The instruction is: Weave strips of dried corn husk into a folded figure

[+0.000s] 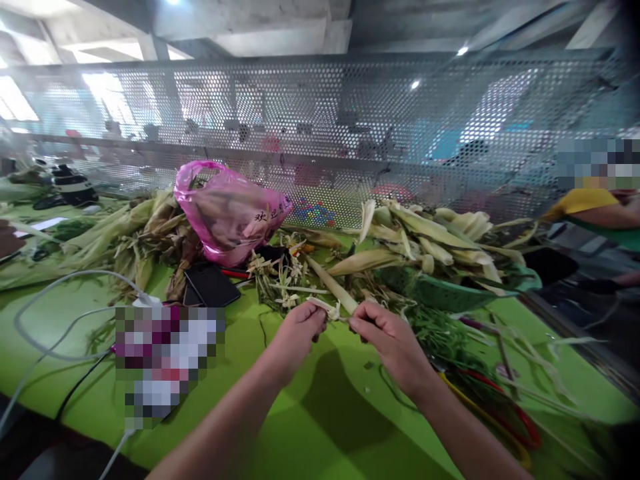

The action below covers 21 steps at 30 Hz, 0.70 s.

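Note:
My left hand (301,328) pinches a small folded piece of pale corn husk (326,307) between thumb and fingers, above the green table. Close by on the right, my right hand (383,331) is closed, its thumb and forefinger pressed together at a thin strand running from that same piece. Just beyond the right fingers lies a long pale husk strip (334,283). Small knotted husk pieces (283,270) form a pile behind my left hand. What the curled right fingers cover is hidden.
A pink plastic bag (230,213) stands behind, with dried husks (150,233) to its left. A green basket (450,290) heaped with husks is on the right, near green strands (445,337). A black phone (213,285) and cables (65,357) lie left. A perforated metal screen (320,113) backs the table; a person (593,207) is far right.

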Tool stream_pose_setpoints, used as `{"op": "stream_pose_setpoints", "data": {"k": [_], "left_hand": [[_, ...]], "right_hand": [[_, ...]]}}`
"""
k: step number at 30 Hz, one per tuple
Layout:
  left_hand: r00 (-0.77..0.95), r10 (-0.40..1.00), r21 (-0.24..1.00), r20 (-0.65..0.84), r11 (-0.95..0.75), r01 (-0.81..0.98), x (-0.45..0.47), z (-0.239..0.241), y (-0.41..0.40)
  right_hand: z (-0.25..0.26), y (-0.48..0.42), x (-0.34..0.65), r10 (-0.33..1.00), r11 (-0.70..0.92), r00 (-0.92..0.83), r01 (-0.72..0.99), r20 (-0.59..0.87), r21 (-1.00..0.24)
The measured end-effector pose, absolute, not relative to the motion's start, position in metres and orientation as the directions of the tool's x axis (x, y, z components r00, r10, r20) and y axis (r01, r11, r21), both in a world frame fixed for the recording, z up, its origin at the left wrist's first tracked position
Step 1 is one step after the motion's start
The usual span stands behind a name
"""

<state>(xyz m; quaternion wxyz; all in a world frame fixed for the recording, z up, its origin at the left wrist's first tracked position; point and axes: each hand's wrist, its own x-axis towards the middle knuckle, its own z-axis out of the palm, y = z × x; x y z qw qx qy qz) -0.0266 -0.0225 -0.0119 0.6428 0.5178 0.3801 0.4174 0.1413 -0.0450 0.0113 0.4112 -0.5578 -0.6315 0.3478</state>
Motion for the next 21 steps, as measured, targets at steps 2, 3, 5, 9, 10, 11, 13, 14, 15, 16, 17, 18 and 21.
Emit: {"op": "stream_pose_setpoints", "data": {"k": [2,3,5,9,10,11,13,14,15,16,17,18,21], "left_hand": [[0.353,0.934,0.984,-0.057,0.111,-0.136,-0.0283,-0.0118,-0.0214],[0.350,0.936,0.987,-0.039,0.090,-0.132,-0.0293,-0.0118,-0.0204],[0.351,0.936,0.993,0.014,0.028,-0.115,-0.0309,-0.0122,-0.0182],[0.416,0.903,0.994,0.104,-0.084,-0.066,-0.0318,-0.0118,-0.0170],[0.443,0.891,0.994,0.104,-0.085,-0.062,-0.0318,-0.0108,-0.0180],[0.467,0.879,0.995,0.097,-0.075,-0.066,-0.0318,-0.0092,-0.0193],[0.509,0.857,0.995,0.077,-0.031,-0.098,-0.0320,-0.0057,-0.0222],[0.523,0.850,0.993,0.069,-0.011,-0.114,-0.0321,-0.0043,-0.0234],[0.530,0.846,0.993,0.061,0.002,-0.117,-0.0321,-0.0036,-0.0243],[0.529,0.847,0.995,0.054,0.002,-0.105,-0.0318,-0.0036,-0.0248],[0.522,0.851,0.996,0.054,-0.011,-0.085,-0.0312,-0.0044,-0.0250],[0.517,0.854,0.997,0.062,-0.034,-0.063,-0.0304,-0.0057,-0.0248],[0.507,0.854,0.993,0.115,-0.108,-0.044,-0.0272,-0.0097,-0.0239]], "right_hand": [[0.0110,-0.0440,0.1417,0.994,0.109,-0.058,0.384,0.094,-0.917],[0.0108,-0.0435,0.1414,0.995,0.090,-0.076,0.355,0.067,-0.931],[0.0102,-0.0426,0.1401,0.995,0.034,-0.103,0.256,0.008,-0.966],[0.0080,-0.0411,0.1384,0.998,-0.014,-0.059,0.114,-0.020,-0.993],[0.0073,-0.0409,0.1387,0.999,0.007,-0.040,0.129,0.002,-0.992],[0.0066,-0.0407,0.1393,0.999,0.036,-0.025,0.159,0.032,-0.987],[0.0058,-0.0410,0.1406,0.996,0.094,-0.016,0.233,0.093,-0.968],[0.0057,-0.0414,0.1410,0.993,0.120,-0.019,0.268,0.119,-0.956],[0.0058,-0.0419,0.1411,0.989,0.144,-0.023,0.300,0.143,-0.943],[0.0060,-0.0425,0.1407,0.986,0.164,-0.025,0.326,0.164,-0.931],[0.0063,-0.0431,0.1401,0.982,0.182,-0.022,0.345,0.186,-0.921],[0.0065,-0.0437,0.1391,0.978,0.199,-0.018,0.356,0.206,-0.913],[0.0064,-0.0445,0.1356,0.967,0.235,0.008,0.376,0.257,-0.896]]}}
